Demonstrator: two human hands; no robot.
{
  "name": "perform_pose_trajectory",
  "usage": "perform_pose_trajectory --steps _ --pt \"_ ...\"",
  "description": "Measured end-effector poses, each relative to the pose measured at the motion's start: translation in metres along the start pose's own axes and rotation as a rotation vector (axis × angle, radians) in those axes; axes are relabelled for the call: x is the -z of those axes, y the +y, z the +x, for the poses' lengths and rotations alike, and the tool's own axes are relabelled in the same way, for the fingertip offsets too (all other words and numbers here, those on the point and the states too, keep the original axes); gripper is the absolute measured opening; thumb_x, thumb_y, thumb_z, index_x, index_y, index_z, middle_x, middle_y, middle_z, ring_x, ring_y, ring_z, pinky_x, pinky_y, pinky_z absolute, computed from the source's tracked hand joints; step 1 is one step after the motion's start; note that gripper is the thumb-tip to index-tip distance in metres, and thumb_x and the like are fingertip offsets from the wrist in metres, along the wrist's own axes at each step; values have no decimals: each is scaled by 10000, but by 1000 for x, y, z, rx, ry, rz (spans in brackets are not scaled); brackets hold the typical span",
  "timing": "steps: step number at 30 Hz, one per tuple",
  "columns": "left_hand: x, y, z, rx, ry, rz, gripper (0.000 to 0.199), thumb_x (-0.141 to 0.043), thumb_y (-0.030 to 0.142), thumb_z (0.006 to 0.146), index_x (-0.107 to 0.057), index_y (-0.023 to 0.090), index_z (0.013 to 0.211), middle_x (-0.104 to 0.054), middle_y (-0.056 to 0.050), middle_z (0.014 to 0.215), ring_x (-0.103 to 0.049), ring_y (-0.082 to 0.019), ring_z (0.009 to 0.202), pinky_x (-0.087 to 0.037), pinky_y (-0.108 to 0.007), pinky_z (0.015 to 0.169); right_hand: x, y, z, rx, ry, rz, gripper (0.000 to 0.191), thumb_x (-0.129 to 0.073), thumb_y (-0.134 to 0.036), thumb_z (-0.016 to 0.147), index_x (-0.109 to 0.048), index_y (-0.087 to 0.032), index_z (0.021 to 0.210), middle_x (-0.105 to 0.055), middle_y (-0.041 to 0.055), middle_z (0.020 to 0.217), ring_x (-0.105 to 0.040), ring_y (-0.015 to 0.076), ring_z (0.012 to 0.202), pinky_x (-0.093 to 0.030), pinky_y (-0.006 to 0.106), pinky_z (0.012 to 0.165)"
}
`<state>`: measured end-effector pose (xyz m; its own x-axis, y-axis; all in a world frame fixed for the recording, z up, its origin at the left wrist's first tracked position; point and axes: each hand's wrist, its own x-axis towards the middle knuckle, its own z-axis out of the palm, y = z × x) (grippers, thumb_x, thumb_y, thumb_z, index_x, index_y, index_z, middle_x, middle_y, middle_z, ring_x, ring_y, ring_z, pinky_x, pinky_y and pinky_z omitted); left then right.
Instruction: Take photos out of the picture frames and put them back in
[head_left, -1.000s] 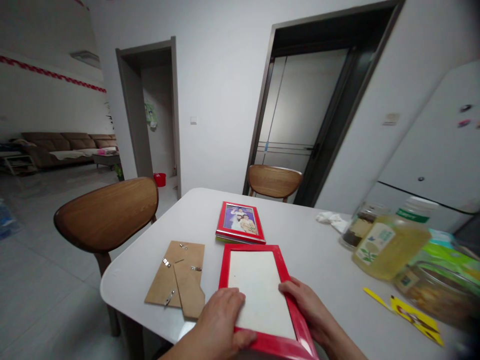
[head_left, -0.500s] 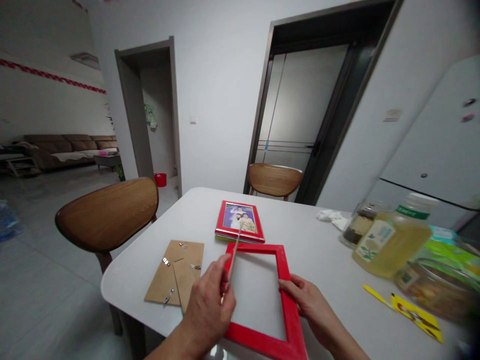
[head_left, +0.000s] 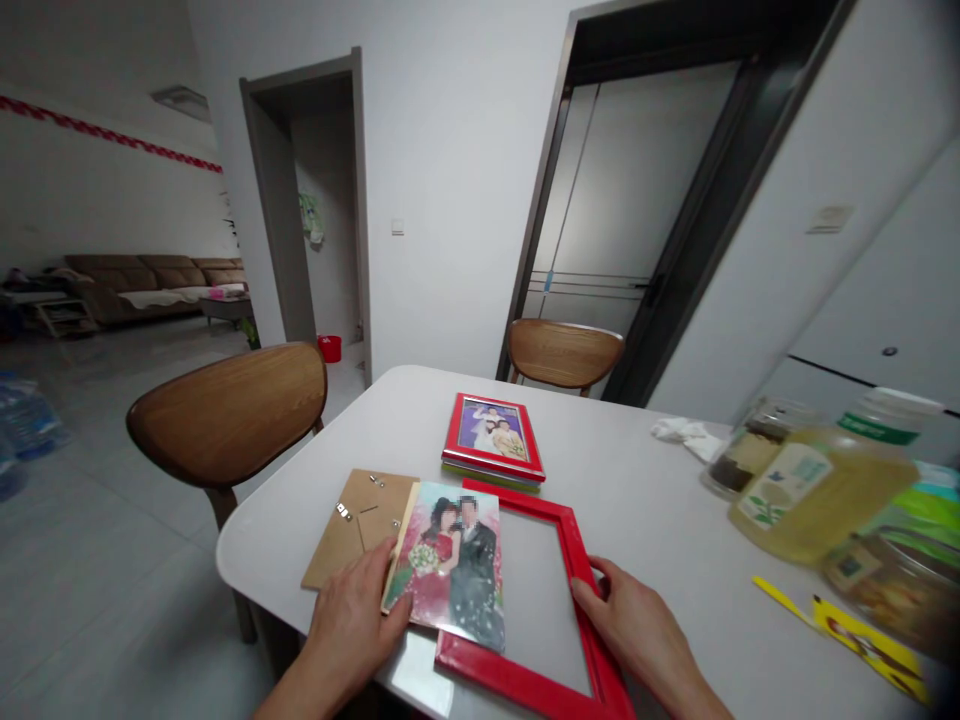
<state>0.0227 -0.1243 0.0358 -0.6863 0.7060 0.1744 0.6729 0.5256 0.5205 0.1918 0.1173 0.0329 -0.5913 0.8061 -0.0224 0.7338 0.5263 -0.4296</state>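
My left hand (head_left: pixel 358 612) grips the left edge of a photo (head_left: pixel 457 565) of a couple, one in a red dress with a bouquet. The photo is face up, over the left side of a red picture frame (head_left: pixel 581 590). My right hand (head_left: pixel 634 620) holds the frame's right side, thumb on top. Through the frame's opening the white tabletop shows. A brown backing board (head_left: pixel 330 550) with metal clips lies left of the photo, partly covered by it. Beyond the frame sits another red picture frame (head_left: pixel 495 437) with a photo in it, on top of something with a green edge.
On the right of the white table (head_left: pixel 637 510) stand a bottle of yellow liquid (head_left: pixel 832 490), a glass jar (head_left: pixel 754 450), a round clear container (head_left: pixel 892 580) and a yellow packet (head_left: pixel 870 640). Crumpled tissue (head_left: pixel 686 435) lies behind. Wooden chairs (head_left: pixel 232 415) stand at the left and far sides.
The photo, seen edge-on before in my left hand, has been turned face up and lowered leftward over the frame's left side. My right hand keeps hold of the frame.
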Motion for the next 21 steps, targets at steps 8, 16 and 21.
perform_pose_trajectory --steps 8,16,21 --pt "1 21 0 -301 -171 62 627 -523 140 602 -389 223 1208 -343 -86 1310 -298 -271 1186 -198 -426 987 -3 1 -3 -34 35 7 491 -336 -452 729 -499 -172 1098 -627 85 899 -576 216 786 -400 295 656" --pt "-34 12 13 -455 -106 98 505 -450 111 720 -395 234 1207 -368 -84 1302 -345 -257 1172 -300 -440 949 -8 8 -4 5 76 51 490 -345 -456 729 -509 -170 1092 -627 76 871 -568 206 775 -397 290 655" --pt "-27 10 14 -404 1 75 446 -382 74 756 -446 223 1172 -462 -73 1233 -427 -227 1119 -340 -402 936 -8 5 -5 21 70 44 464 -347 -442 730 -517 -188 1080 -624 66 865 -565 206 781 -395 289 645"
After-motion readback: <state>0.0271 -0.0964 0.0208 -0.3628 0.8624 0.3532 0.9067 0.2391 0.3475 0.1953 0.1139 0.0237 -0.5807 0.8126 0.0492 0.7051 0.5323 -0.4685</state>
